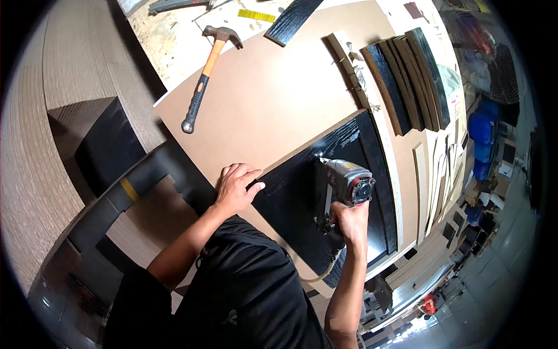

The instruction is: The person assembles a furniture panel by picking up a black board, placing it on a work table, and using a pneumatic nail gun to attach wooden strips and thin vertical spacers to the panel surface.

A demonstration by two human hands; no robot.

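Observation:
My right hand [352,223] is wrapped round the grip of a grey and black pneumatic nail gun [347,174], with a pale air hose [325,274] trailing from its handle. The gun's nose points at the far side of a glossy black wood panel [290,212]; whether it touches the panel I cannot tell. My left hand [237,187] rests on the panel's left corner, fingers stretched along the edge and thumb on the black face. Beneath the panel is a large tan board [250,110]. Along its right side runs a wooden strip [381,154].
A claw hammer [209,78] with an orange and black handle lies at the far left of the board. Several dark curved wood pieces [407,84] stand in a row at right. A black strip [293,22] and a yellow nail strip [256,15] lie at the back.

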